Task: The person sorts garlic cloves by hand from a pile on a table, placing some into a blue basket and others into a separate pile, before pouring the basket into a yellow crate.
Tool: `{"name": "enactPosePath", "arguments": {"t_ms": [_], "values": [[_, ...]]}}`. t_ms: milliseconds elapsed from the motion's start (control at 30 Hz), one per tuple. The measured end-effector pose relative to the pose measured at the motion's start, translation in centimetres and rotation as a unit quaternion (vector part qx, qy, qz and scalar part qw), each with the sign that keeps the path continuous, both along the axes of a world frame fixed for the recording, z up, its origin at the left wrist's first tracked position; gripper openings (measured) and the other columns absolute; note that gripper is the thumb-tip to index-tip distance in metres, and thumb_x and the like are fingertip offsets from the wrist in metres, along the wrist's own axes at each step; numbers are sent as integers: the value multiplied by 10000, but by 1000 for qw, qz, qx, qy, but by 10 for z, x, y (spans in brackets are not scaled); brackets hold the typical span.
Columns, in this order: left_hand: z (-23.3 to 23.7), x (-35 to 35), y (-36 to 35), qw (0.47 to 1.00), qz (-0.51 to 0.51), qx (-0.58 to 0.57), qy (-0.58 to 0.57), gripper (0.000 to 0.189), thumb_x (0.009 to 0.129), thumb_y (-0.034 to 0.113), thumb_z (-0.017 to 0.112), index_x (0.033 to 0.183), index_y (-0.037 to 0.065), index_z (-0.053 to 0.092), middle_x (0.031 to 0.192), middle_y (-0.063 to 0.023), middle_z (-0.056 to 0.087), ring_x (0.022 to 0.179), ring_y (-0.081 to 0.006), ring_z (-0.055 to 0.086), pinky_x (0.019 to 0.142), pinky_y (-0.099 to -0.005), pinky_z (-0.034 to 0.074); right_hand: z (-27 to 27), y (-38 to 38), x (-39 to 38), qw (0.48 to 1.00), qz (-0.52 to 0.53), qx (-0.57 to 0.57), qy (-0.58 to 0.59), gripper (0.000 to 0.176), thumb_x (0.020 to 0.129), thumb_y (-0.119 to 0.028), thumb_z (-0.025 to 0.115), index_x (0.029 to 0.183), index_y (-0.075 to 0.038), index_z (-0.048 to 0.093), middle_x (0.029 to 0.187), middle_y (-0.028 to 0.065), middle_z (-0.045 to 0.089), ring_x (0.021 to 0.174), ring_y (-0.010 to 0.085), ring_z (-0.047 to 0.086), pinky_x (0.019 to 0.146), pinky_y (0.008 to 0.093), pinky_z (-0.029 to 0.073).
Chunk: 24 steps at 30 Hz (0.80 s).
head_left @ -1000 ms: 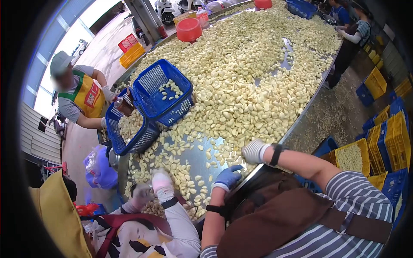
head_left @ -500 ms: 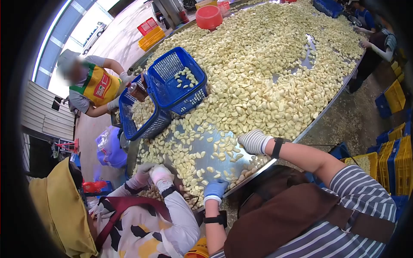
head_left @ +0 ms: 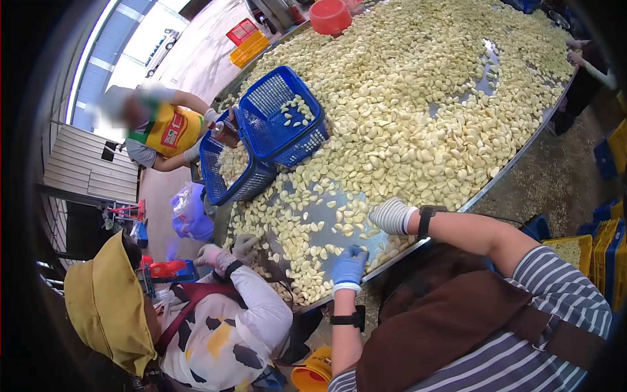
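Note:
Peeled garlic cloves (head_left: pixel 418 130) cover much of a metal table (head_left: pixel 313 219). At the near edge, my left hand (head_left: pixel 351 266) in a blue glove is over a thin scatter of cloves, its fingers curled in. Whatever those fingers grip is hidden. Just up and to the right, my right hand (head_left: pixel 392 216), in a white-and-grey striped glove, is closed beside the dense pile. Its fingertips point away from the camera, so I cannot make out what they hold. Several darker cloves (head_left: pixel 392 248) lie between my hands and the table rim.
Two blue baskets (head_left: pixel 287 157) stand on the table at left, with cloves inside. A red basin (head_left: pixel 330 16) is at the far edge. A co-worker in a yellow hat (head_left: pixel 104 300) works close on my left; another in a yellow apron (head_left: pixel 173 127) stands beyond. Yellow crates (head_left: pixel 604 255) are stacked at right.
The view has shifted, so the table appears slightly further right. My left hand has moved further in over the table, nearer my right hand. The neighbouring co-worker's gloved hands have moved apart.

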<state>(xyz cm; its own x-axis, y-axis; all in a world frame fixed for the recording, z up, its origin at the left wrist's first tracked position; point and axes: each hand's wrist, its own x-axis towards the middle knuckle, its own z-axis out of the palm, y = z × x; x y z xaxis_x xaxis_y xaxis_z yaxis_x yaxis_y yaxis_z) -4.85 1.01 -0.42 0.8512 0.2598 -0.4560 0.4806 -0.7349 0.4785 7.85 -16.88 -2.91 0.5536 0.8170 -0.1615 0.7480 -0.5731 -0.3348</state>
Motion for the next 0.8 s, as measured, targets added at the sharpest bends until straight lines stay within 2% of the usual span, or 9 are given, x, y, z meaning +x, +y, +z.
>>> {"name": "enactPosePath", "arguments": {"t_ms": [200, 300, 400, 433, 533, 667, 700, 733, 800], "values": [[-11, 0, -31, 1000, -16, 7, 20, 298, 802, 359, 601, 962, 129, 702, 956, -166, 684, 918, -335, 650, 806, -397, 495, 6, 3, -10, 999, -17, -39, 21, 222, 808, -105, 548, 964, 7, 660, 764, 159, 681, 699, 311, 684, 519, 445, 500], [-15, -3, -28, 1000, 11, -21, -14, 262, 793, 275, 644, 918, 51, 696, 837, -155, 691, 764, -267, 667, 732, -349, 503, 0, 15, -16, 999, -18, -44, 2, 227, 803, -106, 559, 974, 3, 663, 755, 147, 687, 684, 296, 690, 500, 451, 498], [-23, -6, 4, 978, 172, -12, -117, 284, 782, 263, 652, 917, 15, 684, 828, -153, 696, 760, -243, 661, 732, -347, 499, -4, 23, -21, 996, -55, -41, -48, 182, 806, -108, 566, 928, -12, 662, 722, 121, 685, 654, 281, 688, 467, 451, 485], [9, -3, 7, 962, 255, 30, -90, 332, 775, 259, 646, 997, 12, 660, 892, -166, 695, 806, -271, 663, 754, -358, 500, -6, 23, -22, 997, -54, -24, -43, 169, 812, -104, 562, 912, -10, 659, 715, 117, 683, 657, 281, 689, 467, 455, 483], [-46, -17, 81, 949, 204, 187, -153, 315, 814, 215, 609, 1079, 44, 627, 946, -154, 687, 865, -317, 660, 776, -400, 495, -11, 21, -21, 998, -49, 13, -45, 159, 814, -100, 554, 896, -3, 649, 699, 118, 675, 648, 276, 686, 474, 446, 482], [-30, -8, 99, 964, 173, 200, -33, 281, 819, 199, 582, 1066, 74, 631, 970, -168, 683, 857, -327, 659, 770, -395, 496, 11, 11, 10, 992, -29, -29, 119, 185, 815, -148, 555, 924, -12, 617, 656, 127, 628, 572, 235, 644, 480, 387, 475], [-32, -9, 101, 963, 121, 242, 2, 280, 820, 193, 579, 1075, 85, 626, 955, -159, 685, 846, -326, 658, 756, -397, 496, 26, 2, 13, 927, -99, 68, 356, 164, 827, -170, 568, 891, -25, 611, 632, 87, 603, 548, 196, 615, 462, 348, 456], [-38, -11, 103, 964, 116, 237, 0, 280, 820, 193, 579, 1075, 85, 626, 955, -159, 685, 846, -326, 658, 756, -397, 496, 35, -4, 16, 792, -164, 162, 565, 156, 838, -192, 581, 857, -39, 605, 607, 47, 578, 524, 157, 586, 443, 308, 436], [-56, -12, 104, 961, 149, 232, -27, 286, 823, 219, 597, 1098, 139, 603, 950, -148, 691, 810, -352, 664, 700, -444, 507, 37, -15, 26, 691, -154, 268, 654, 165, 849, -228, 606, 877, -66, 593, 645, 24, 576, 518, 110, 554, 436, 244, 405]]}}
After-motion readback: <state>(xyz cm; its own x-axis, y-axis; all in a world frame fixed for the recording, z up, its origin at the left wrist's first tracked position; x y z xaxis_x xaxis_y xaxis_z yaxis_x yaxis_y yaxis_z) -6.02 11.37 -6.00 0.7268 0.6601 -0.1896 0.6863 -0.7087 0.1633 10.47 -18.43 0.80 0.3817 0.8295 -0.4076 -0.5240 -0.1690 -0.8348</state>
